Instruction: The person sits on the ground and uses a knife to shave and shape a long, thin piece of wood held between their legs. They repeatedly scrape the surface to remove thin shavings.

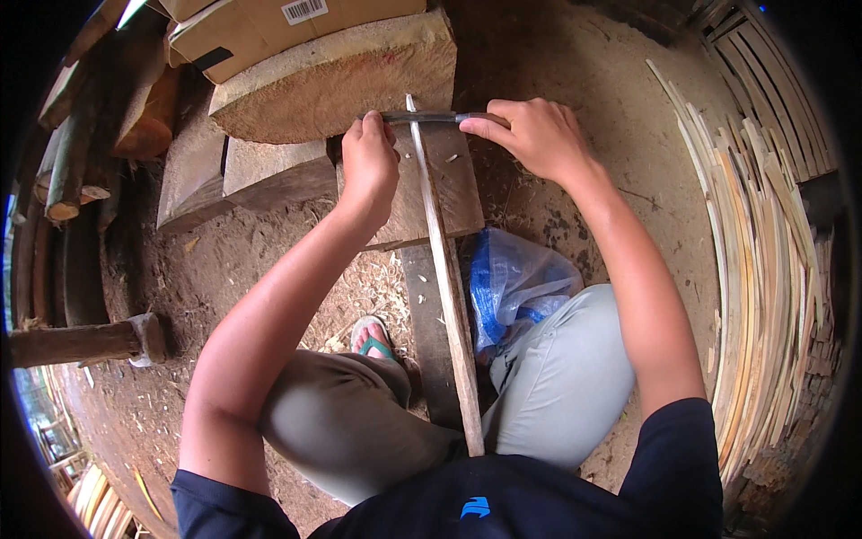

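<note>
Both my hands grip a drawknife point(438, 118), its dark blade lying crosswise over a long thin wooden stick point(442, 256). My left hand point(370, 163) is closed on the left end, and my right hand point(537, 136) is wrapped round the right handle. The stick runs from beside my waist up to the wooden block point(453, 189), its pale far tip showing just past the blade. Its upper stretch looks freshly shaved; the part closer to me is darker. Whether the blade bites into the wood I cannot tell.
A thick slab of wood point(332, 103) and a cardboard box point(296, 27) stand at the far side. A blue and clear plastic bag point(516, 278) sits by my right knee. Long wooden strips point(763, 296) are piled at right. Logs point(67, 171) and a mallet-like piece point(85, 343) are left; shavings litter the ground.
</note>
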A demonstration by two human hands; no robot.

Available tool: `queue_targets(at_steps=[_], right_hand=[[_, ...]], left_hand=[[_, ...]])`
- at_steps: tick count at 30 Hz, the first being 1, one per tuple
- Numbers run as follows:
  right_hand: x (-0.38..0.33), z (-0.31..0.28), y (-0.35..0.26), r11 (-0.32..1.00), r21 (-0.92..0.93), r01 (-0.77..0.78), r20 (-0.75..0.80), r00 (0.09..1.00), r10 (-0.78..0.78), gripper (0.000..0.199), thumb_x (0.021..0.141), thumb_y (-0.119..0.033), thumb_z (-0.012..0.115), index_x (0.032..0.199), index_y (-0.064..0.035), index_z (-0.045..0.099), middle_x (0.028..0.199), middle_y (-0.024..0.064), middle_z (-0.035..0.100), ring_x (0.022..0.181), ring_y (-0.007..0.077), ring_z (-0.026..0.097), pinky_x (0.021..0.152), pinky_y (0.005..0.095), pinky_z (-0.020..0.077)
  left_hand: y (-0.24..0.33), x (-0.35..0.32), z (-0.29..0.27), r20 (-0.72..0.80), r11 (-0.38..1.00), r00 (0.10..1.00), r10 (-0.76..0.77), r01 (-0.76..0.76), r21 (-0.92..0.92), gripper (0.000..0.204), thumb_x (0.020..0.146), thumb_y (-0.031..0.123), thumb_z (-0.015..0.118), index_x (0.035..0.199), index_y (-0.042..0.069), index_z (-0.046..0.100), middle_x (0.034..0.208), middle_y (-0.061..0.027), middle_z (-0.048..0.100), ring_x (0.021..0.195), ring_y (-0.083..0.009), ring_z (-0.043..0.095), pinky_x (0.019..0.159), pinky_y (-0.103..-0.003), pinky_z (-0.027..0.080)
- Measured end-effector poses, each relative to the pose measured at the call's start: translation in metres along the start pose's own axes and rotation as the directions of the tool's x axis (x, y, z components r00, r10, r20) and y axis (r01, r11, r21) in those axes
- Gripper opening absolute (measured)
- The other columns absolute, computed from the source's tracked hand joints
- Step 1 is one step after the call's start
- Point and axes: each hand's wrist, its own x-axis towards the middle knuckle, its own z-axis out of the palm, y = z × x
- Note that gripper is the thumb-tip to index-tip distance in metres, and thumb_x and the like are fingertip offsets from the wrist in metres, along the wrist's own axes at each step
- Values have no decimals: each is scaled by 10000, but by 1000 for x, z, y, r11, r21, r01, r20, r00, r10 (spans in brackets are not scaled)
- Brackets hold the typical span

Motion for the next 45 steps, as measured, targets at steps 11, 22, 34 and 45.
queue_targets(at_steps=[11, 22, 34, 45], right_hand=[[4, 13, 29, 987, 154, -39, 43, 999, 32, 655, 908, -675, 557, 719, -49, 603, 602, 129, 538, 622, 314, 532, 648, 421, 436], [12, 7, 35, 987, 162, -15, 57, 998, 6, 695, 880, -691, 596, 631, -43, 566, 543, 104, 500, 544, 265, 490, 592, 387, 419], [13, 7, 4, 991, 121, -61, 58, 997, 54, 684, 888, -710, 551, 688, -62, 644, 627, 134, 618, 670, 336, 643, 684, 430, 492], [6, 10, 45, 964, 244, -109, 128, 989, 79, 648, 891, -664, 602, 715, -43, 663, 583, 118, 533, 592, 239, 543, 628, 379, 437]], left_hand=[[-2, 8, 3, 37, 988, 999, 38, -43, 147, 287, 1048, 363, 442, 897, 125, 497, 734, 41, 413, 636, -82, 394, 564, -279, 333], [-5, 3, -2, 73, 983, 995, 62, -73, 169, 291, 1055, 332, 438, 856, 127, 492, 719, 55, 396, 606, -69, 352, 529, -271, 295], [2, 13, -4, -51, 996, 998, 36, -32, 77, 274, 1052, 328, 421, 862, 138, 473, 723, 47, 407, 619, -82, 388, 542, -284, 313], [-6, 8, 10, 63, 979, 992, 108, -117, 169, 309, 1046, 348, 458, 859, 109, 514, 731, 33, 434, 611, -93, 379, 544, -297, 326]])
